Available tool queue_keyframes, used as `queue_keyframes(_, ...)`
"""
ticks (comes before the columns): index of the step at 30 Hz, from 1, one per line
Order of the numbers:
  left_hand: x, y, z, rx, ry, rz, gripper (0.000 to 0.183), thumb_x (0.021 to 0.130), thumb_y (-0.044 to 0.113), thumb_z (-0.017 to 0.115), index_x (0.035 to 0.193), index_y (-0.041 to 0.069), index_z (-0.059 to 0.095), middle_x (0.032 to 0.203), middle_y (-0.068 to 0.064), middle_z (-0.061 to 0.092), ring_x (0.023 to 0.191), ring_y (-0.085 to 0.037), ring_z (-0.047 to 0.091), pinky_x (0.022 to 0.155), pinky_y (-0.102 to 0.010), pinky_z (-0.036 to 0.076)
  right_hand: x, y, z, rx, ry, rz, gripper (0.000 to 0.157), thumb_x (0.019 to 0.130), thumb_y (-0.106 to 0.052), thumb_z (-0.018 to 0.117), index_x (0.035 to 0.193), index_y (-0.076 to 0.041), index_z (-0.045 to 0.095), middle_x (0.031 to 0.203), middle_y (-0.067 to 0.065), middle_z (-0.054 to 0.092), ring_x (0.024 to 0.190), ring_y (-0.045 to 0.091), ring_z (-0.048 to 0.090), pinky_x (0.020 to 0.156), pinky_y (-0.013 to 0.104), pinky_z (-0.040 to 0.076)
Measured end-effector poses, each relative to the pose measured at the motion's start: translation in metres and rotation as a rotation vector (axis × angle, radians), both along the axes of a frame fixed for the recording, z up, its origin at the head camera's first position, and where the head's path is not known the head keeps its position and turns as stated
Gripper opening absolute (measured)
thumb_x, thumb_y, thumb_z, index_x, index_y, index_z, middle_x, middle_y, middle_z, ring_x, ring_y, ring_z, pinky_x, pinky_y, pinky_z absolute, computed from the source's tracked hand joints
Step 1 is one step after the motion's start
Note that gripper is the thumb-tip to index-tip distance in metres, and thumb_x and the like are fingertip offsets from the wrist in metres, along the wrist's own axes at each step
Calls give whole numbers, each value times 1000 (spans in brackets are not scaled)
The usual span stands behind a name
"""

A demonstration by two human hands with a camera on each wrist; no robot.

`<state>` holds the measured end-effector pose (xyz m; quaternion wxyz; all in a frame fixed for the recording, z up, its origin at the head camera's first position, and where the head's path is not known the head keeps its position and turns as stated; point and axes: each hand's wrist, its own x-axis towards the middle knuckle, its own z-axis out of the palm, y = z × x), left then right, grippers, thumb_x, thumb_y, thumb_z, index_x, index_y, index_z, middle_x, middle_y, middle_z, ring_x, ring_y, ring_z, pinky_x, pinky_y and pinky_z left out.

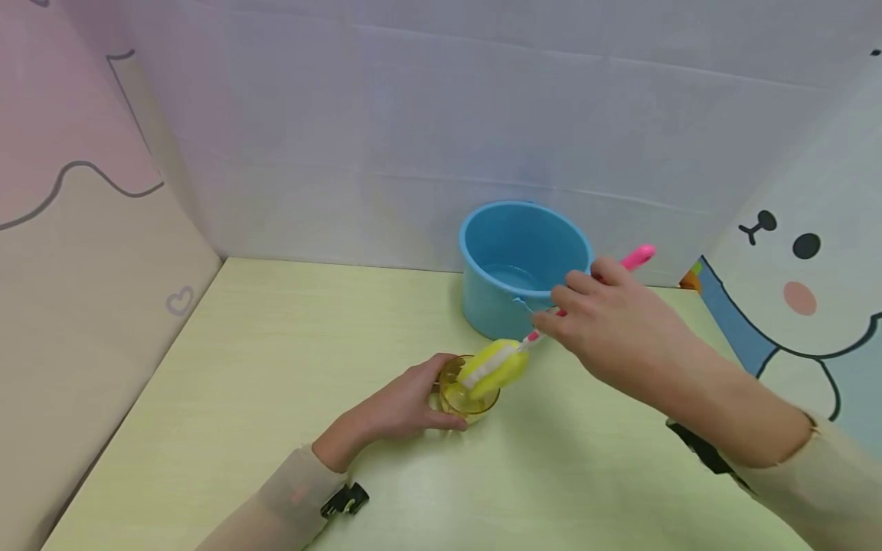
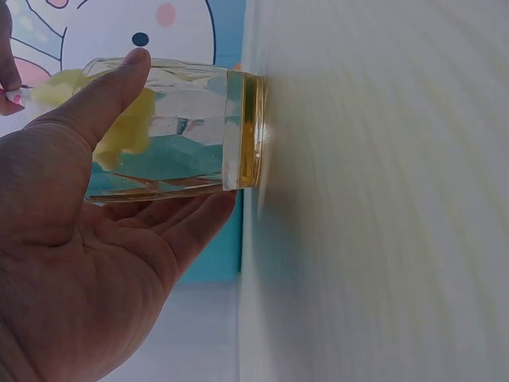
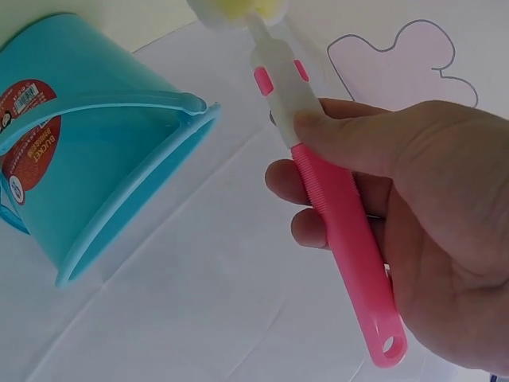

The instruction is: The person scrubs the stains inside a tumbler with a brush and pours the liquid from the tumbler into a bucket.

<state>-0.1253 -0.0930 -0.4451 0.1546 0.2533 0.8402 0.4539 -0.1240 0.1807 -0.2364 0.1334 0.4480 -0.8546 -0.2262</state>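
Observation:
My left hand [image 1: 420, 402] holds an amber-tinted clear glass [image 1: 470, 409] upright on the table, thumb on the near side and fingers round the far side. In the left wrist view the base of the glass [image 2: 250, 131] rests on or just at the tabletop. My right hand [image 1: 613, 329] grips a bottle brush by its pink and white handle [image 3: 342, 215], the thumb pressed on the white part. The brush's yellow and white sponge head [image 1: 498, 367] tilts down into the mouth of the glass. Part of the sponge shows through the glass wall.
A blue bucket [image 1: 475, 295] stands at the back of the table, close behind the glass, with its handle hanging down and a red label [image 3: 32, 143] on its side. The pale wooden table [image 1: 276, 344] is bounded by a white back wall and printed side panels.

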Motion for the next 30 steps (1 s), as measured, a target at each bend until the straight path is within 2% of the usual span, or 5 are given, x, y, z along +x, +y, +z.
queue_keyframes(8,0,1,1,-18,-17,6,92,84,35,93,156,8,42,143,-4,59,131,-21,57,111,-41,48,5,0,5,26,-46,-30,40,78,-21,96,113,-23,78,80,0,61,83,23,55,78,43,41)
queue_keyframes(19,-1,1,-1,-6,-12,1,92,84,34,94,155,8,42,143,-4,58,130,-20,57,111,-41,48,5,-2,6,16,-62,15,37,79,-20,95,111,-24,77,78,-2,56,82,22,53,77,42,39)
queue_keyframes(30,0,0,-1,20,-9,-5,89,84,32,94,154,9,44,143,0,59,127,-16,57,112,-39,47,2,-9,0,10,-35,51,43,77,-22,97,114,-24,76,82,0,61,85,24,56,81,43,42)
